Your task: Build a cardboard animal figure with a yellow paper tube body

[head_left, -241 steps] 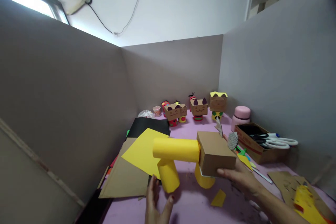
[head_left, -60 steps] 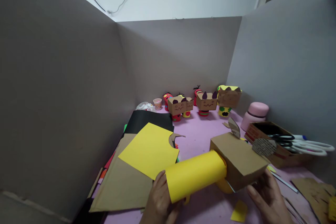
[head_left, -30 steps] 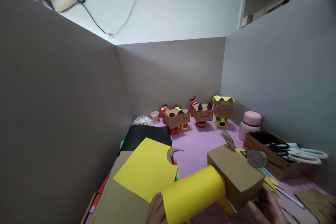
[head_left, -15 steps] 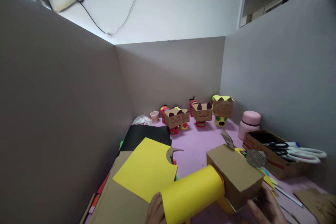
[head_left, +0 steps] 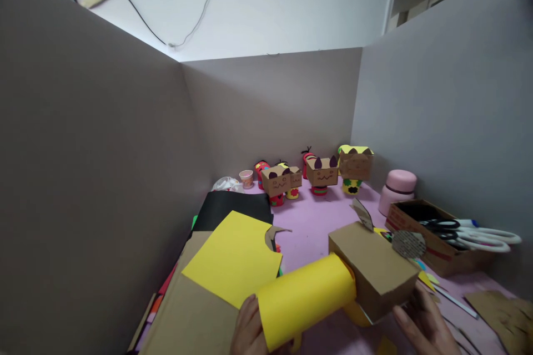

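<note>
A paper-craft figure lies tilted over the pink table: a yellow paper tube (head_left: 306,298) joined to a brown cardboard box (head_left: 372,269) with a cardboard ear and a round corrugated disc (head_left: 408,244) on its far side. My left hand (head_left: 249,331) grips the near end of the yellow tube at the bottom edge of the view. My right hand (head_left: 422,324) is under the box's near right corner, fingers curled against it.
A yellow sheet (head_left: 233,258) lies on brown cardboard (head_left: 189,319) and black paper (head_left: 235,205) to the left. Several small box-headed figures (head_left: 322,172) stand at the back wall. A pink jar (head_left: 397,191) and a box with scissors (head_left: 441,233) are at the right. Grey partitions enclose three sides.
Eight seconds ago the figure stood on yellow legs, held by the right hand only; now both hands hold it tilted. Over the last second the view dipped slightly; the figure barely moved.
</note>
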{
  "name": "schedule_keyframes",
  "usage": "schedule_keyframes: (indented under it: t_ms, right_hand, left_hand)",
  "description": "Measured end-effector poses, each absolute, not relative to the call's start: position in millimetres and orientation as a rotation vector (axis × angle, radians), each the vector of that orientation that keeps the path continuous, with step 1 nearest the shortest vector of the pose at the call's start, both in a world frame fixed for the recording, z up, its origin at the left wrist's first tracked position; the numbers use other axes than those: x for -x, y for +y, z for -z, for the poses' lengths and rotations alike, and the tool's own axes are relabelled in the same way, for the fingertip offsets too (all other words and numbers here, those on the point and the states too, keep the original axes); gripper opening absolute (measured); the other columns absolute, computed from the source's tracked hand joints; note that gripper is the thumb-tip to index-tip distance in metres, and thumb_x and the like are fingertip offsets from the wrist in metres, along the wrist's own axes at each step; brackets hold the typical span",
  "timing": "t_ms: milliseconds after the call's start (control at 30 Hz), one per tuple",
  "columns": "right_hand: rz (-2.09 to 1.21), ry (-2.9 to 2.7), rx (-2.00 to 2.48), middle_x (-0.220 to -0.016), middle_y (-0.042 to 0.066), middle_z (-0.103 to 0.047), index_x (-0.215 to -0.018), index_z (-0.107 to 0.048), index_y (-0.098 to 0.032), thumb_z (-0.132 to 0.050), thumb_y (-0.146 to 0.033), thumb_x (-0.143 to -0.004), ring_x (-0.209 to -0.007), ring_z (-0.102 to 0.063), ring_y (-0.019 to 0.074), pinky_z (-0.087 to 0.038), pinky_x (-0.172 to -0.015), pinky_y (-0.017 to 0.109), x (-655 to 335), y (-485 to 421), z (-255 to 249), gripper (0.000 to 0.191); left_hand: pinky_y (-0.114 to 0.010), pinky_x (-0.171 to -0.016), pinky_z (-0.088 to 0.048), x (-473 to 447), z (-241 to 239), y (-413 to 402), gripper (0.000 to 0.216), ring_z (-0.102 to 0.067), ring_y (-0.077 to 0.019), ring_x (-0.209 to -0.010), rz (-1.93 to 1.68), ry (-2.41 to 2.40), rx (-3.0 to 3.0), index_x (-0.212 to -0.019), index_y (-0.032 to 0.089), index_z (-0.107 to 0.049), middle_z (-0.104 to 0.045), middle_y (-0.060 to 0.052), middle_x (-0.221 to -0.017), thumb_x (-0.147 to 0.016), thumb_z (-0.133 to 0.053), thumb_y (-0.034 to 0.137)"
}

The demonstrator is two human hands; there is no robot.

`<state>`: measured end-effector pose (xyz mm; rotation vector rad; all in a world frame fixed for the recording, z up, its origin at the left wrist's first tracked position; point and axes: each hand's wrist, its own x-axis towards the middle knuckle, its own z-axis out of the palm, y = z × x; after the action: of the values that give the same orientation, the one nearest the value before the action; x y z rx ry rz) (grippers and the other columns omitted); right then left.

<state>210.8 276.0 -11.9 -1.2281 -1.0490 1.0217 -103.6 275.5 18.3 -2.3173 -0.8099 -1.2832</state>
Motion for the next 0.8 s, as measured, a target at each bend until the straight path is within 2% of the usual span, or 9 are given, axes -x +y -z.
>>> schedule_keyframes:
  t_ms: [100,267,367,533,667,800]
  right_hand:
    - [-1.058,-1.080,1.201,-0.139,0.018,-0.042,-0.141,-0.013,-0.024,-0.056,-0.057,-0.080,-0.127,-0.043,0.0340,-0.045,-0.097,0.043,-210.2,273.2,8.2,0.082]
    - [-0.999,-1.114,1.237,-0.135,0.016,-0.046,-0.141,-0.017,-0.025,-0.057,-0.056,-0.079,-0.123,-0.048,0.0342,-0.048,-0.095,0.043,-212.5,271.4,6.1,0.080]
    - [-0.989,-1.132,1.275,-0.136,0.016,-0.045,-0.141,-0.017,-0.025,-0.057,-0.056,-0.079,-0.123,-0.047,0.0351,-0.049,-0.093,0.043,-215.6,272.3,8.1,0.080]
    - [-1.002,-1.100,1.286,-0.137,0.015,-0.046,-0.141,-0.019,-0.026,-0.059,-0.055,-0.078,-0.125,-0.046,0.0348,-0.049,-0.093,0.042,-215.3,270.1,8.7,0.081]
    - [-1.034,-1.073,1.284,-0.144,0.016,-0.038,-0.141,-0.019,-0.025,-0.059,-0.058,-0.077,-0.130,-0.039,0.0355,-0.042,-0.101,0.045,-213.6,267.3,8.0,0.083]
    - [-1.005,-1.009,1.302,-0.145,0.015,-0.038,-0.141,-0.023,-0.025,-0.065,-0.058,-0.072,-0.132,-0.037,0.0375,-0.036,-0.105,0.049,-211.7,270.6,7.3,0.087]
  left_hand:
    - [-0.037,-0.077,-0.054,96.3,-26.0,272.8,0.016,-0.063,-0.0224,-0.096,1.332,-0.793,2.317,-0.097,0.019,-0.064,-0.072,-0.010,-0.090,-0.087,-0.056,0.028]
    - [-0.041,-0.083,-0.052,93.6,-34.4,264.5,0.025,-0.060,-0.0233,-0.103,1.295,-0.874,2.431,-0.109,0.018,-0.059,-0.070,-0.012,-0.096,-0.085,-0.053,0.015]
    - [-0.042,-0.083,-0.051,93.0,-35.8,261.5,0.030,-0.059,-0.0245,-0.104,1.279,-0.902,2.464,-0.113,0.019,-0.057,-0.069,-0.013,-0.098,-0.085,-0.053,0.015]
    - [-0.043,-0.082,-0.051,92.2,-35.0,260.3,0.028,-0.060,-0.0250,-0.100,1.307,-0.906,2.487,-0.109,0.017,-0.058,-0.069,-0.014,-0.098,-0.082,-0.053,0.011]
    - [-0.045,-0.084,-0.050,92.7,-32.4,260.0,0.028,-0.059,-0.0260,-0.102,1.291,-0.914,2.505,-0.106,0.016,-0.058,-0.068,-0.015,-0.099,-0.079,-0.055,0.008]
    - [-0.046,-0.085,-0.050,92.9,-28.8,259.7,0.030,-0.058,-0.0264,-0.104,1.285,-0.956,2.517,-0.111,0.016,-0.058,-0.068,-0.015,-0.103,-0.081,-0.054,0.010]
